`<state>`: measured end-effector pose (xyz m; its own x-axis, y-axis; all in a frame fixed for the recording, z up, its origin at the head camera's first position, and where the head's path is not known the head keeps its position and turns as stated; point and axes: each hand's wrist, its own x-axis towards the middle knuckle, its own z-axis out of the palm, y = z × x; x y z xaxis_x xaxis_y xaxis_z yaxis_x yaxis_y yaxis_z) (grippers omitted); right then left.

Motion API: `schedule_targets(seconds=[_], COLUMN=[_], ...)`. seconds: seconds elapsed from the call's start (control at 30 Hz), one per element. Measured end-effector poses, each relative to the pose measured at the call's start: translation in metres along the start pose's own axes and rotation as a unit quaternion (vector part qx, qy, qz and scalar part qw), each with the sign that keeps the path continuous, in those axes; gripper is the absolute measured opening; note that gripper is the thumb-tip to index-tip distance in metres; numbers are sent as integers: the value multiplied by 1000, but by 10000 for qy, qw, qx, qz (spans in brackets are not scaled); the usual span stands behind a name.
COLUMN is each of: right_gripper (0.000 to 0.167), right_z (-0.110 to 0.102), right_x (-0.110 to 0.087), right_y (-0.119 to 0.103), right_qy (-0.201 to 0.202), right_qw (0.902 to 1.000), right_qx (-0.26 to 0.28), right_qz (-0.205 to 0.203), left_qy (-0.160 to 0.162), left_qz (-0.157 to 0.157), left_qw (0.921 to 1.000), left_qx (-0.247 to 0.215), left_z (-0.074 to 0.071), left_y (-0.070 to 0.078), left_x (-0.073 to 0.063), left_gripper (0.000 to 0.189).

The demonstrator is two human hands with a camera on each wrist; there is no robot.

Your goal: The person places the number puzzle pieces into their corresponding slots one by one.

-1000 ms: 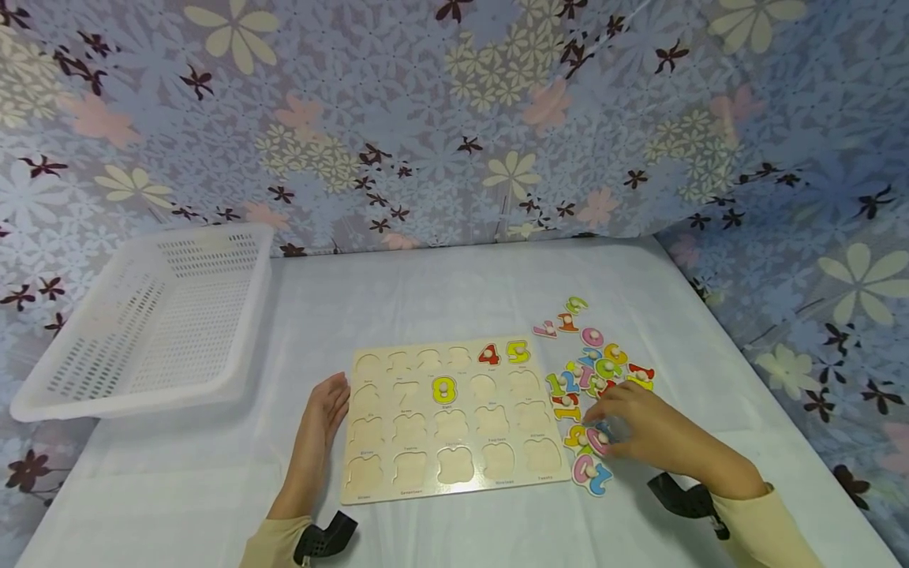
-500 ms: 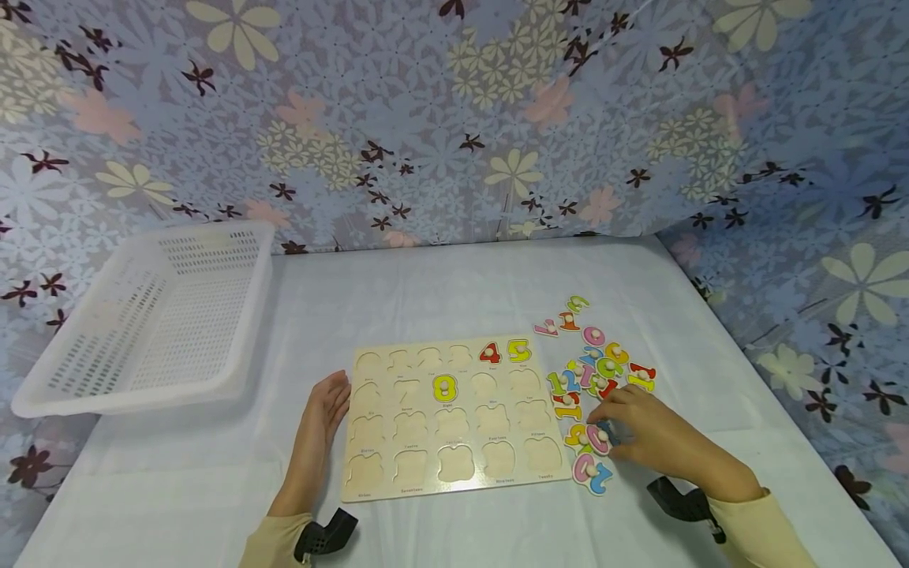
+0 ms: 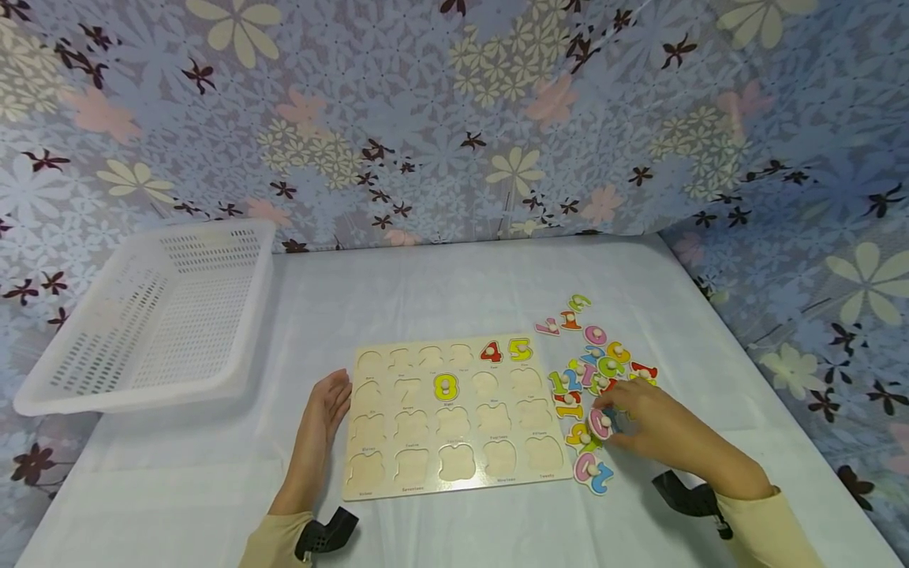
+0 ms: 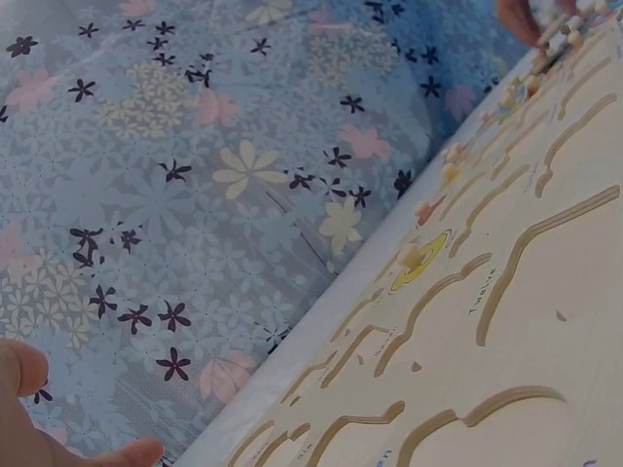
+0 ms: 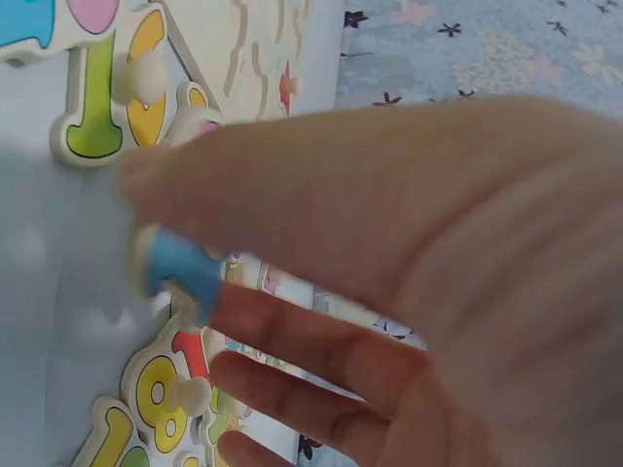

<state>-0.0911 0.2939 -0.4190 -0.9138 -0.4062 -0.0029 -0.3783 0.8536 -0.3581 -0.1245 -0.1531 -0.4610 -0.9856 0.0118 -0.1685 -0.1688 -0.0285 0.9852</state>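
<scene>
My right hand (image 3: 656,426) pinches a pink-and-blue number puzzle piece (image 3: 600,424) between thumb and fingers, at the near end of a heap of loose pieces. In the right wrist view the blue part (image 5: 185,270) of that piece shows below the thumb; the rest is hidden. A wooden number board (image 3: 469,406) lies flat, with a red 4 (image 3: 491,352), a yellow 5 (image 3: 520,349) and a yellow 8 (image 3: 446,387) in its recesses. Beside the board's left edge rests my left hand (image 3: 329,406), fingers relaxed and holding nothing.
Several coloured number pieces (image 3: 609,367) with wooden knobs lie right of the board, some overlapping. Close to its lower right corner is another pink-and-blue piece (image 3: 586,467). A white plastic basket (image 3: 241,339) stands at the left. Floral cloth (image 3: 426,118) hangs behind the table.
My right hand has shifted the pink-and-blue piece slightly away from me, showing more of the yellow-and-green piece near it. The left hand and the board have stayed in place.
</scene>
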Motion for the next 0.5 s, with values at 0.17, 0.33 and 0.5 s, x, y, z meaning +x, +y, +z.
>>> schedule_targets(seconds=[0.17, 0.33, 0.5], right_gripper=[49, 38, 31], right_z=[2, 8, 11], right_x=[2, 6, 16], right_y=[0, -1, -9], right_qy=[224, 388, 614], right_qw=[9995, 9990, 9976], right_qx=[164, -58, -26], right_qz=[123, 224, 330], left_qy=[48, 30, 24], left_qz=[-21, -51, 2], left_qw=[10000, 10000, 10000], left_qx=[-30, -12, -30], left_z=[1, 1, 0], left_y=[0, 0, 0], left_x=[1, 1, 0], left_gripper=[61, 61, 61])
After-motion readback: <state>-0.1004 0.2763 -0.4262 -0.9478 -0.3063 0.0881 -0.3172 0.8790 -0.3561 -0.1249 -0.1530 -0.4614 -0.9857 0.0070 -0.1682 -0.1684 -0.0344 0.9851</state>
